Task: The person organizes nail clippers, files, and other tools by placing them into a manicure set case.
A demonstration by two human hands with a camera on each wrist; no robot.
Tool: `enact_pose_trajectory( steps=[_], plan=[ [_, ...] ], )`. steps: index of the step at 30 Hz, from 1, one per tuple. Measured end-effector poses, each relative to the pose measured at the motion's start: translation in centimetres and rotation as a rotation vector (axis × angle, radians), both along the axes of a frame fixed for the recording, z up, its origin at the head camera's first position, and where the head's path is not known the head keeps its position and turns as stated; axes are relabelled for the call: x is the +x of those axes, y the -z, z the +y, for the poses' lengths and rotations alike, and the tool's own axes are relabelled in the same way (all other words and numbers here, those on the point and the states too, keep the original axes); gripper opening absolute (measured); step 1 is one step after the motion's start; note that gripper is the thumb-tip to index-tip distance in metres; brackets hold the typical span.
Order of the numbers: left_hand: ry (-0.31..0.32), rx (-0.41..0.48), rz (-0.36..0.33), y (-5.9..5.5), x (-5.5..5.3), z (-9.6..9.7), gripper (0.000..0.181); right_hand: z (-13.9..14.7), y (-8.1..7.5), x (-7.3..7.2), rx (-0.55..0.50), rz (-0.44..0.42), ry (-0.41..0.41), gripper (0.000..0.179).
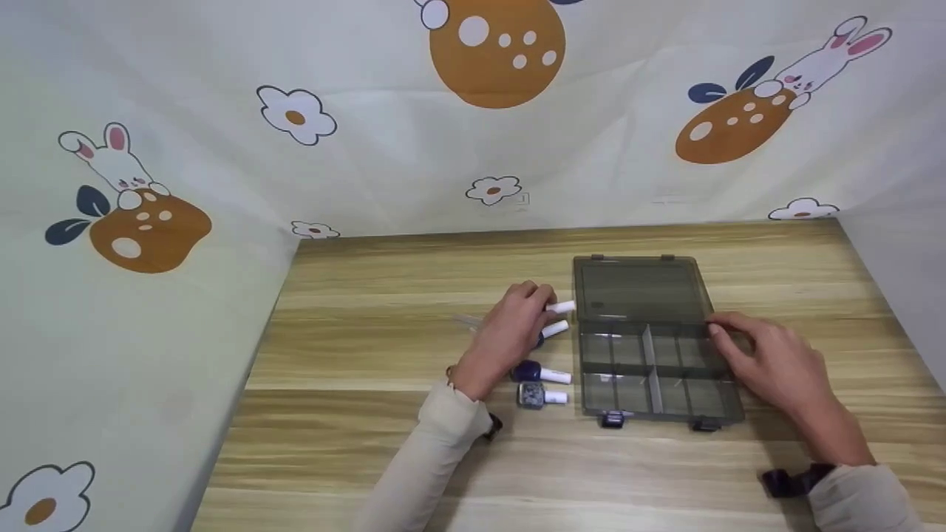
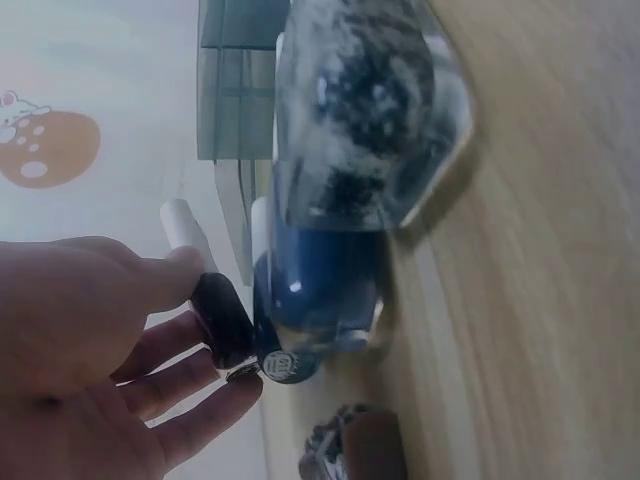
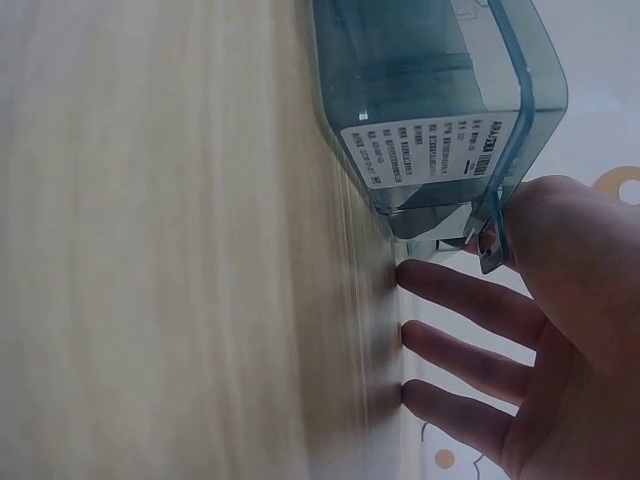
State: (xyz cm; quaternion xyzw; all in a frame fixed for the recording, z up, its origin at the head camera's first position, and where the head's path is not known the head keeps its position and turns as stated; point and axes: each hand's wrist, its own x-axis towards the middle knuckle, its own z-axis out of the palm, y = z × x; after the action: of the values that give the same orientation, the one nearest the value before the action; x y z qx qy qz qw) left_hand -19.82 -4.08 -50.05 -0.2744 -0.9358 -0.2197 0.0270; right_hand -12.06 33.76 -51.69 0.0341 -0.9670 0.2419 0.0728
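My left hand (image 1: 510,332) pinches a dark nail polish bottle (image 2: 222,318) by its white cap, close to the left edge of a smoky clear plastic storage box (image 1: 652,423). Below that hand lie more white-capped bottles: one partly hidden (image 1: 554,329), a dark blue one (image 1: 528,370) and a grey glittery one (image 1: 530,395). The box lies with its lid (image 1: 639,288) folded back, showing divided compartments. At the box's right edge near the hinge, my right hand (image 1: 776,362) holds on with thumb and index finger. Its other fingers (image 3: 470,360) extend apart, their tips near the table.
A wood-grain table (image 1: 355,310) supports everything. Behind and to the left hangs a pale cloth (image 1: 384,162) printed with rabbits and flowers. Something clear and thin (image 1: 465,321) lies left of my left hand. Two latches (image 1: 612,420) stick out at the box's front.
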Motion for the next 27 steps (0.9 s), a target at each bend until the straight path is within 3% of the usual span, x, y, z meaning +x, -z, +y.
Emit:
enact_pose_trajectory(
  steps=[9, 23, 27],
  plan=[
    [0.050, 0.008, 0.088, -0.1, 0.7, 0.8, 0.016, -0.1, 0.1, 0.0, -0.005, -0.014, 0.010, 0.035],
    [0.108, -0.010, 0.151, -1.5, 1.7, 2.7, 0.018, 0.0, 0.1, 0.1, -0.007, -0.004, 0.018, 0.034],
    [0.117, -0.016, 0.141, -1.8, 1.9, 3.3, 0.018, -0.1, 0.1, 0.1, -0.014, 0.006, 0.020, 0.033]
  ],
)
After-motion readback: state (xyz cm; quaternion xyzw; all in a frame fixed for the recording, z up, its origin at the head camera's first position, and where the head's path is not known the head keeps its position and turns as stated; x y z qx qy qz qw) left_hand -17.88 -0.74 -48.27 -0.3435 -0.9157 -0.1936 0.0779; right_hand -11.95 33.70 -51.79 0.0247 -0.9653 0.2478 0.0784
